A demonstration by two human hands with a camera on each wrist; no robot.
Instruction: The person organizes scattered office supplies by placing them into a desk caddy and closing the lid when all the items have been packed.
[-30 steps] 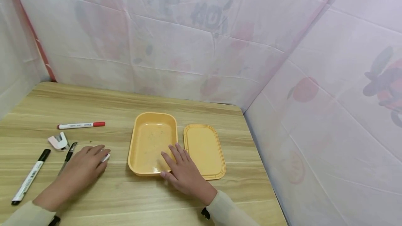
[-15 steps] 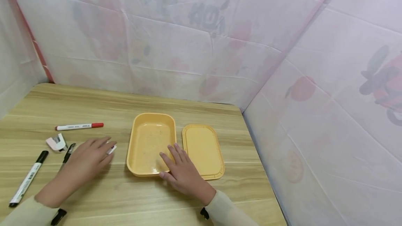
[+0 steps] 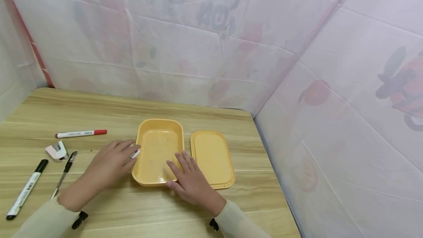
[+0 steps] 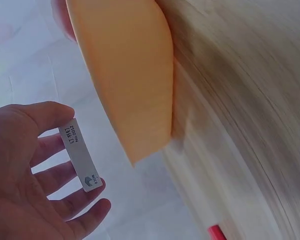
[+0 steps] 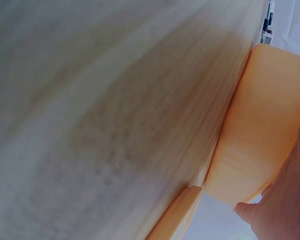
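My left hand (image 3: 110, 162) pinches a small white staple box (image 4: 82, 157) between thumb and fingers. Printed characters and "No 0012" show on its face in the left wrist view. This hand is at the left rim of a yellow plastic box (image 3: 155, 148), whose inside holds nothing. At the box's near right corner rests my right hand (image 3: 193, 186), fingers spread and fairly straight over the rim, thumb by the front edge. Seen from the right wrist, the box's side wall (image 5: 257, 125) stands beside the hand.
A yellow lid (image 3: 213, 161) lies flat just right of the box. To the left are a red-capped marker (image 3: 80, 133), a small white-and-pink stapler (image 3: 57, 152), a black pen (image 3: 66, 168) and a black-capped marker (image 3: 27, 190). Curtains (image 3: 185, 47) stand around the wooden table.
My left hand has carried the staple box rightward, from beside the black pen to the yellow box's left rim. My right hand has stayed at its corner.
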